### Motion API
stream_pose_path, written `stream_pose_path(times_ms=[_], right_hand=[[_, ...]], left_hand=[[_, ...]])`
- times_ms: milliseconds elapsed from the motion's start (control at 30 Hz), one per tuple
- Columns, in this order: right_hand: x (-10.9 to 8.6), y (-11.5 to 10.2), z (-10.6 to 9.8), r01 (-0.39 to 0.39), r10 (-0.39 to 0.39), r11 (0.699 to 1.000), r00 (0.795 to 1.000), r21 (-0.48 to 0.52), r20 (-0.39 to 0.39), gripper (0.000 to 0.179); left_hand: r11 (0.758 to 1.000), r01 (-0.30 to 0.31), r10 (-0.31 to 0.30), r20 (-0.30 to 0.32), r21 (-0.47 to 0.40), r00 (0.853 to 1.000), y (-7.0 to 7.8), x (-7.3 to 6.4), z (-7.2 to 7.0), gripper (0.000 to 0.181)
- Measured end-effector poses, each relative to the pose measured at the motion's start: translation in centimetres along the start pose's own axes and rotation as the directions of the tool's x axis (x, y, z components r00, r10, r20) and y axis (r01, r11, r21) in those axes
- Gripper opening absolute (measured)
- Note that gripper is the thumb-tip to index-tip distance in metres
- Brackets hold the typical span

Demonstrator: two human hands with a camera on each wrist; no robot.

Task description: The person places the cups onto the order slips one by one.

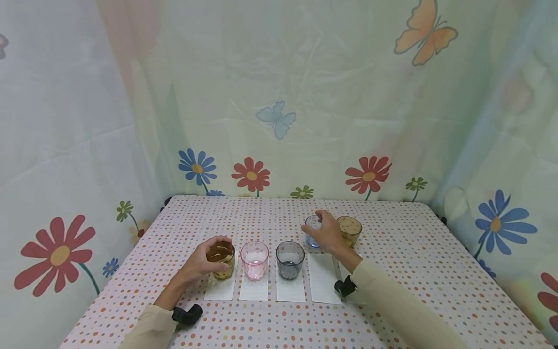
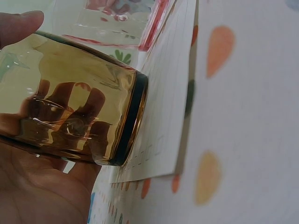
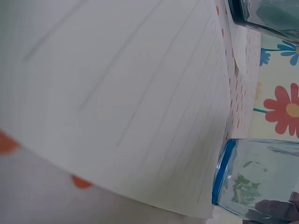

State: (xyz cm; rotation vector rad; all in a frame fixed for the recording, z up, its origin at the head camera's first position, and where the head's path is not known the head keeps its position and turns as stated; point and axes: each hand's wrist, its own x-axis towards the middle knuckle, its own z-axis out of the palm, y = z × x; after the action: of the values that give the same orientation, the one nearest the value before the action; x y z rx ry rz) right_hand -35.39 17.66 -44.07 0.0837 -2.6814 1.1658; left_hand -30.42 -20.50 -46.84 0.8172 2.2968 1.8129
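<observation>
My left hand [image 1: 205,261] grips a brown-amber glass tumbler [image 2: 84,102]; in the left wrist view the thumb lies near its rim and the fingers show through its far wall. The tumbler's base is close over a lined white paper [image 2: 163,102]. Over at the right, my right hand [image 1: 329,233] holds a light blue tumbler [image 1: 311,241] near the rim, thumb on one side and fingers on the other. In the right wrist view, the blue tumbler [image 3: 257,179] has fingertips at its lower edge and its base at the end of another lined paper [image 3: 140,93].
Between the hands, a pink tumbler [image 1: 255,261] and a grey tumbler [image 1: 289,261] stand on lined papers. A yellow-amber tumbler [image 1: 350,230] is just right of my right hand. Dotted cloth covers the table [image 1: 261,325]; a flowered curtain [image 1: 226,135] encloses the back and sides.
</observation>
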Motion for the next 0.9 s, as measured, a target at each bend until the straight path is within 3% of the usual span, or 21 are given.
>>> stream_pose_path(times_ms=[600,900], right_hand=[[-0.04,0.20,0.20,-0.081,0.079,0.995,0.997,0.062,0.027,0.082],[-0.05,-0.06,0.21,-0.193,0.189,0.974,0.981,0.115,0.042,0.082]], left_hand=[[1.000,0.001,-0.001,0.002,0.001,1.000,-0.08,0.03,0.06,0.065],[1.000,0.012,-0.012,-0.003,0.004,1.000,0.09,0.01,0.12,0.066]])
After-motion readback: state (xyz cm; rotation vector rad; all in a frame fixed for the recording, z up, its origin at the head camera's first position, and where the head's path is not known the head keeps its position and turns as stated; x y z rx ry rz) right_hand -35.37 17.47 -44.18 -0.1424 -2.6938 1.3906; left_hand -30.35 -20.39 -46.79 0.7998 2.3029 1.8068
